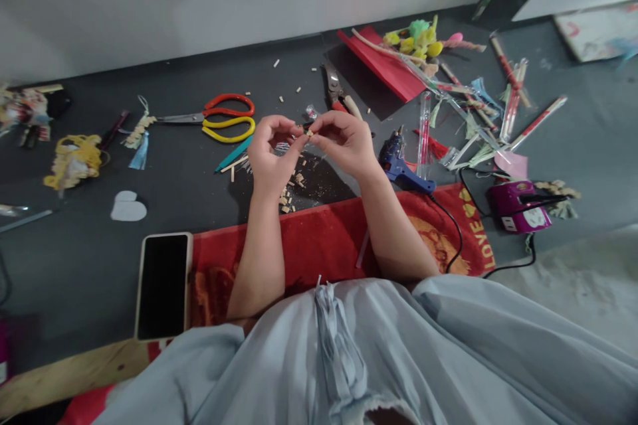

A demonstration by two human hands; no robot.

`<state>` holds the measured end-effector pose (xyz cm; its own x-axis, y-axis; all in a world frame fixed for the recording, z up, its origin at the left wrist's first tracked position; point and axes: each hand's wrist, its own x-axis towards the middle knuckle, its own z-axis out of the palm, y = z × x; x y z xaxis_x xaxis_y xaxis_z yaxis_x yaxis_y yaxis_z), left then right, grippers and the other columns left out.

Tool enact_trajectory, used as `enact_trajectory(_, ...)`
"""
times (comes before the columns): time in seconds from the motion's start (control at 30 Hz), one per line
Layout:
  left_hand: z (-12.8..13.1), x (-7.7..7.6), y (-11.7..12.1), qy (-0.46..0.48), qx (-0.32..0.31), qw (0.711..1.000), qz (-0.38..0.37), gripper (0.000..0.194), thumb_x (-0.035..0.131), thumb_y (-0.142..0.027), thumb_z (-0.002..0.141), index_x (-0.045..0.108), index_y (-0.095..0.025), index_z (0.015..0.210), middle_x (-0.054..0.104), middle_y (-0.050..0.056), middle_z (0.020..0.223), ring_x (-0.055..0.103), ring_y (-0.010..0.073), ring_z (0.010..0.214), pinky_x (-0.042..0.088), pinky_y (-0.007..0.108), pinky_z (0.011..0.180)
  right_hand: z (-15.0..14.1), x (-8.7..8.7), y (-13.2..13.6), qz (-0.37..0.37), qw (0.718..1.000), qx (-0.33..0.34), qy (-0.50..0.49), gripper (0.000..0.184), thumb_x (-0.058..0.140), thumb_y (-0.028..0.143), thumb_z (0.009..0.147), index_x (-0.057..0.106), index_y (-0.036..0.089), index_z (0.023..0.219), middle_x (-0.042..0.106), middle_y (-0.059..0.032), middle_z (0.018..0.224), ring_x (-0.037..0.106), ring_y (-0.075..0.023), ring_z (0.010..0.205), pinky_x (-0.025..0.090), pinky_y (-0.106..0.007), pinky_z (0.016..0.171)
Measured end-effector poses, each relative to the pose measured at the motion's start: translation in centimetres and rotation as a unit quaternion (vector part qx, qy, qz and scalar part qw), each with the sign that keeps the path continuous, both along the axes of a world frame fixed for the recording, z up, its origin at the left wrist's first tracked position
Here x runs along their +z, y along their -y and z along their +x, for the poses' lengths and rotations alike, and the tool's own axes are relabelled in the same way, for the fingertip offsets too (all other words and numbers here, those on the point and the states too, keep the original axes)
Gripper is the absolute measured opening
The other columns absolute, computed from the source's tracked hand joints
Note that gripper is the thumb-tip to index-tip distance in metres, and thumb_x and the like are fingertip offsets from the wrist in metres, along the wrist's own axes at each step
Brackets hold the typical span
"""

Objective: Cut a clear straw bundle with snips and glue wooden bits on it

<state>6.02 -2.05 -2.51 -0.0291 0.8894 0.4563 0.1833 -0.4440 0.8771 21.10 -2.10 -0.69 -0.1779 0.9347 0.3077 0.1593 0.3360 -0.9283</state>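
My left hand (273, 154) and my right hand (347, 143) meet over the middle of the dark table. Their thumbs and fingertips pinch a small pale wooden piece (310, 134), mostly covered by the fingers. Below them lie several short wooden bits (285, 202) and pale crumbs. Left of my left hand are scissors (228, 117) with one orange and one yellow handle, and a teal pen (234, 154) partly behind that hand. Pliers (333, 84) lie just beyond my right hand. A blue glue gun (406, 169) rests to its right.
A red towel (319, 239) runs along the table's front edge, beside a phone (164, 287). Yellow yarn (74, 158) and a white heart-shaped piece (128, 206) lie left. At right are red paper (386, 70), stick-like crafts, a purple box (518, 206) and cords.
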Motion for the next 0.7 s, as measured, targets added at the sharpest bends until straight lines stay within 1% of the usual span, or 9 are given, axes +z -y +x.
enact_trajectory(0.13,0.0,0.2,0.1,-0.004,-0.010,1.000,0.003,0.032,0.066,-0.046,0.075,0.053,-0.023,0.093,0.063,0.000,0.082,0.065,0.0115,0.076,0.055,0.027,0.072,0.2,-0.4,-0.2,-0.021,1.000,0.011,-0.014,0.035,0.067,0.052,0.075,0.061,0.019,0.086,0.062,-0.0011,0.086,0.060,-0.0121,0.080,0.053,-0.031,0.080)
enact_trajectory(0.37,-0.2,0.3,0.1,-0.019,-0.024,0.999,0.014,0.025,0.069,-0.038,0.076,0.054,-0.021,0.088,0.064,-0.001,0.081,0.066,0.0097,0.075,0.055,0.023,0.070,0.3,-1.3,-0.5,-0.039,0.998,0.019,-0.047,0.038,0.072,0.054,0.068,0.063,0.020,0.082,0.064,-0.0009,0.083,0.061,-0.0120,0.079,0.054,-0.028,0.076)
enact_trajectory(0.6,-0.1,0.4,0.2,-0.042,-0.030,0.998,0.021,0.016,0.066,-0.030,0.079,0.057,-0.020,0.085,0.065,-0.001,0.082,0.064,0.0080,0.074,0.054,0.021,0.071,0.5,-1.5,-0.5,-0.037,0.998,0.015,-0.059,0.033,0.073,0.050,0.069,0.066,0.020,0.081,0.066,-0.0011,0.083,0.061,-0.0118,0.076,0.054,-0.028,0.075)
enact_trajectory(0.7,0.0,0.4,0.2,-0.037,-0.029,0.999,0.028,0.014,0.067,-0.028,0.078,0.058,-0.019,0.085,0.064,-0.001,0.082,0.063,0.0074,0.073,0.053,0.020,0.070,0.6,-1.6,-0.6,-0.045,0.997,0.013,-0.055,0.032,0.073,0.050,0.069,0.067,0.020,0.081,0.067,-0.0012,0.083,0.062,-0.0124,0.077,0.054,-0.029,0.076)
